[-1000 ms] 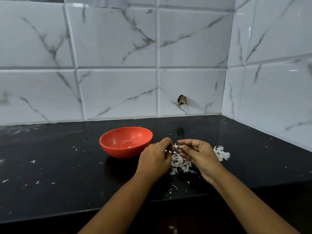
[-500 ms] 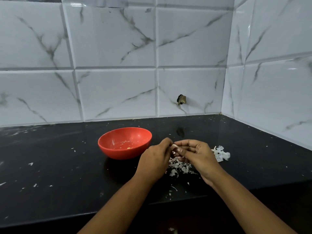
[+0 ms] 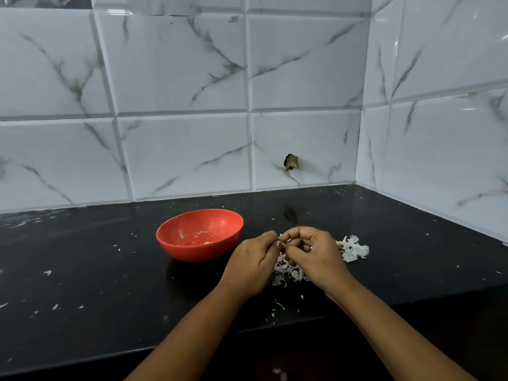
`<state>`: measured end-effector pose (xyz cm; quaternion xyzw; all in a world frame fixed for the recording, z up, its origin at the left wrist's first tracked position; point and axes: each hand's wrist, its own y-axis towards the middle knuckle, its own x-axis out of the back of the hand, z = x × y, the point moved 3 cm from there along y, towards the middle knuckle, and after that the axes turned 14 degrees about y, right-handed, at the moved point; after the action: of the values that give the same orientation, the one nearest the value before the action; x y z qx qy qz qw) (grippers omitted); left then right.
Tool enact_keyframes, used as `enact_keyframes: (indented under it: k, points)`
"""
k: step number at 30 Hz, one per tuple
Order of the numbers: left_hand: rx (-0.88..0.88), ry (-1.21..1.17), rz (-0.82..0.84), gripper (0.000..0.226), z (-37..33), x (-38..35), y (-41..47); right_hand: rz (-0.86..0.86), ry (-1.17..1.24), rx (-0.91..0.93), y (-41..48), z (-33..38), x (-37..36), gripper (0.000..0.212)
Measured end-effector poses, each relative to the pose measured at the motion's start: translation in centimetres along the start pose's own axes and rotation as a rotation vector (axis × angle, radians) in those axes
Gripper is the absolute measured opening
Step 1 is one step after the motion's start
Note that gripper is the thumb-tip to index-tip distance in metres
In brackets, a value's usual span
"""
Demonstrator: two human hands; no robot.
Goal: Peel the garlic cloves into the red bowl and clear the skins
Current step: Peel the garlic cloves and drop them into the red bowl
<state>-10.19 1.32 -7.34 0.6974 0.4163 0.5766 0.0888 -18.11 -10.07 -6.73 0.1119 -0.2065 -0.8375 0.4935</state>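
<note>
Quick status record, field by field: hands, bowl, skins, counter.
left hand: pinches clove, which is mostly hidden
right hand: fingers curled, pinches the clove too
bowl: red, upright, left of the hands, a few pale bits inside
skins: pile under the hands; separate clump to the right
counter: black, scattered white flecks

On the black table, the left grip and right grip meet fingertip to fingertip. They pinch a mostly hidden garlic clove above heaped skins. The red bowl sits just left, and a second clump lies to the right.
</note>
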Motion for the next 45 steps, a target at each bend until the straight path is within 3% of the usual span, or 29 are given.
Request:
enact_keyframes:
  k: [5, 10, 14, 19, 27, 31, 45]
  points:
    - [0.043, -0.137, 0.051, 0.024, 0.4, -0.2, 0.1, -0.02, -0.087, 0.043, -0.4, 0.4, -0.3, 0.031]
    - [0.043, -0.22, 0.088, 0.026, 0.1, -0.2, 0.0, -0.116, -0.123, 0.052, 0.0, 0.1, 0.4, 0.02]
    - [0.054, -0.283, 0.088, 0.027, 0.2, -0.2, 0.0, -0.121, -0.138, 0.053, 0.0, -0.2, 0.6, 0.023]
    - [0.051, -0.189, 0.072, 0.019, 0.3, -0.2, 0.0, -0.155, -0.178, 0.044, 0.2, -0.6, 1.0, 0.03]
    - [0.082, -0.087, -0.021, 0.012, 0.7, -0.1, 0.2, -0.124, -0.133, 0.027, 0.2, -0.8, 0.9, 0.019]
    - [0.1, -0.099, -0.052, 0.015, 0.8, 0.2, 0.3, -0.025, -0.051, 0.031, 0.1, -0.4, 0.4, 0.026]
    - [0.005, 0.09, 0.048, 0.035, 0.1, -0.5, 0.0, 0.02, 0.163, 0.012, 0.2, -0.4, 0.3, 0.023]
